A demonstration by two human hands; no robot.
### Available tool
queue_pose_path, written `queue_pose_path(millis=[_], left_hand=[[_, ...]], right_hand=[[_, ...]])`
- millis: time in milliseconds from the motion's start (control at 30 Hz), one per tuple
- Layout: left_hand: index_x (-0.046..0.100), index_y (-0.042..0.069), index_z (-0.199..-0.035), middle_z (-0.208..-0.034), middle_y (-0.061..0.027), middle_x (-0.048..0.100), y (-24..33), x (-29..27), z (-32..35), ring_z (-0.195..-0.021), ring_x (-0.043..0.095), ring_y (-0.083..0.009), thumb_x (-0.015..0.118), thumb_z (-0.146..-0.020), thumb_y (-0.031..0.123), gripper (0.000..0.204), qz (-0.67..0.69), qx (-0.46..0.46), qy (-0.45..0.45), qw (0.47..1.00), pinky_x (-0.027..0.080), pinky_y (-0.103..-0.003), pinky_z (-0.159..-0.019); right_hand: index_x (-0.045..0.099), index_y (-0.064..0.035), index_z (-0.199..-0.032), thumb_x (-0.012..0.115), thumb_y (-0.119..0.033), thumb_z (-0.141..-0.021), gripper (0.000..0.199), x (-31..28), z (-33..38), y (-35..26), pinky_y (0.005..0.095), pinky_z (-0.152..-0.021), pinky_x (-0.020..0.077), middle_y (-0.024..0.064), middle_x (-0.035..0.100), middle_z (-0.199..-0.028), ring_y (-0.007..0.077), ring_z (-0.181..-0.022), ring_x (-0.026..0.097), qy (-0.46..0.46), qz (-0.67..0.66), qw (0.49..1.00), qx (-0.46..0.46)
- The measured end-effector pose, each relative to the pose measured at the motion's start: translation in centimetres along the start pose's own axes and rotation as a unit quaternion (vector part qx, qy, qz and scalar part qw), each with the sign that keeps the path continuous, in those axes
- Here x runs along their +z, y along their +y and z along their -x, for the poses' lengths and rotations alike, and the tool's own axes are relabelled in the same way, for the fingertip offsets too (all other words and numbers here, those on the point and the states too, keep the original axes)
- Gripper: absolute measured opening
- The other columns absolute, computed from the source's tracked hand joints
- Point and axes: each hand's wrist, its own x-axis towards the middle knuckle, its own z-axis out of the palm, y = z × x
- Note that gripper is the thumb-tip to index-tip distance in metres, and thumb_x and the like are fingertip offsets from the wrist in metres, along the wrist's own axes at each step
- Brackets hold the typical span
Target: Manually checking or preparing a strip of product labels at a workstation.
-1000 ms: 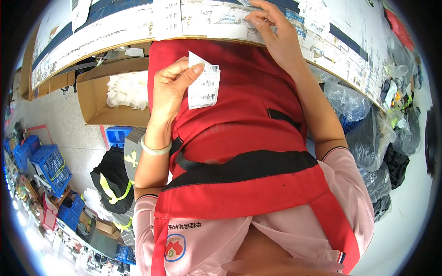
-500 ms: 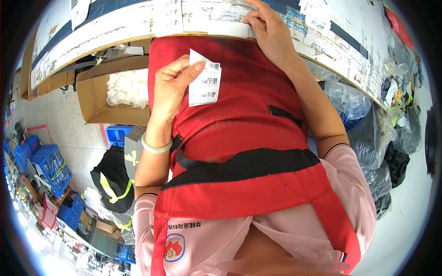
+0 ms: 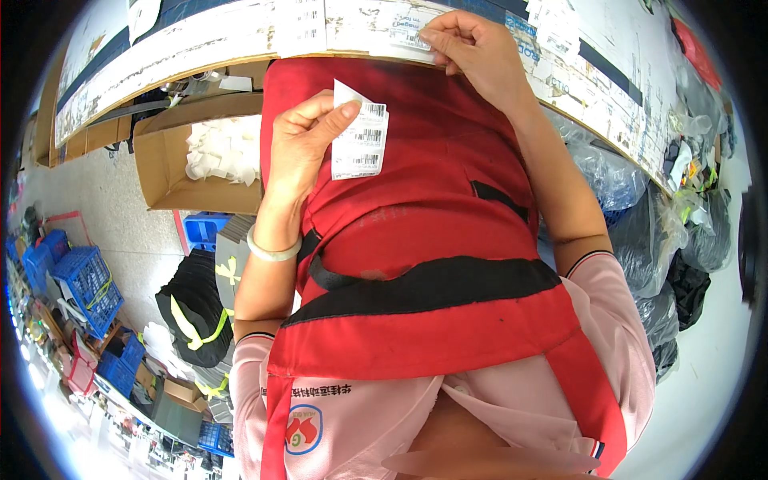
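My left hand (image 3: pixel 308 140) is closed on a strip of white barcode labels (image 3: pixel 360 148), pinched between thumb and bent fingers in front of my red apron. The strip's upper corner is folded to a point. At the table's near edge, my right hand (image 3: pixel 480 56) pinches a small white barcode label (image 3: pixel 411 38) at the tips of thumb and forefinger. That label lies against or just above the worn white tabletop (image 3: pixel 216 40); I cannot tell which. The other right fingers are curled.
Under the table to the left stands an open cardboard box (image 3: pixel 172 188) of white scraps (image 3: pixel 224 150). Nearby are a bundle of black pieces (image 3: pixel 196 300) tied with yellow-green strips and a blue crate (image 3: pixel 90 292). Clear plastic bags (image 3: pixel 640 240) of goods lie at the right.
My right hand has drawn back slightly toward me and now pinches a small barcode label at the table edge. The left hand with its label strip has barely moved.
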Motion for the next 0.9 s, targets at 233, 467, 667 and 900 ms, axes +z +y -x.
queue_pose_path(millis=[233,467,667,900], left_hand=[[0.069,-0.002,-0.096,-0.087,-0.0027,0.067,0.1,-0.5,0.0,-0.078,0.059,-0.0077,0.065,-0.087,0.006,0.012,-0.003,0.004,0.002,1.000,0.046,-0.020,-0.071],[0.069,-0.002,-0.096,-0.087,-0.0037,0.068,0.0,-0.4,-0.2,-0.078,0.060,-0.0081,0.065,-0.087,0.006,0.013,0.005,0.005,0.008,1.000,0.047,-0.021,-0.072],[0.069,-0.002,-0.097,-0.088,-0.0039,0.068,-0.2,-0.3,-0.2,-0.078,0.060,-0.0083,0.065,-0.087,0.006,0.013,0.012,0.000,0.005,1.000,0.047,-0.021,-0.072],[0.069,-0.002,-0.097,-0.087,-0.0035,0.068,-0.3,-0.3,-0.2,-0.078,0.060,-0.0083,0.065,-0.087,0.006,0.013,0.010,-0.001,0.003,1.000,0.047,-0.021,-0.072]], right_hand=[[0.067,-0.0029,-0.094,0.066,-0.023,-0.088,0.021,0.1,-1.1,-0.4,0.0177,-0.054,0.0473,-0.0006,0.061,-0.074,0.0046,-0.063,0.055,-0.043,0.006,0.997,0.071],[0.067,-0.0026,-0.092,0.067,-0.023,-0.087,0.021,0.3,-1.5,-0.2,0.0180,-0.053,0.0473,-0.0007,0.061,-0.073,0.0045,-0.060,0.055,-0.050,0.018,0.994,0.100],[0.064,0.0031,-0.089,0.066,-0.013,-0.087,0.017,0.0,-1.8,-1.1,0.0224,-0.051,0.0471,0.0058,0.062,-0.072,0.0102,-0.058,0.057,-0.067,-0.018,0.984,0.164],[0.064,0.0030,-0.087,0.066,-0.014,-0.087,0.017,0.0,-2.0,-0.9,0.0219,-0.047,0.0471,0.0057,0.062,-0.069,0.0097,-0.054,0.057,-0.066,-0.029,0.984,0.162]])
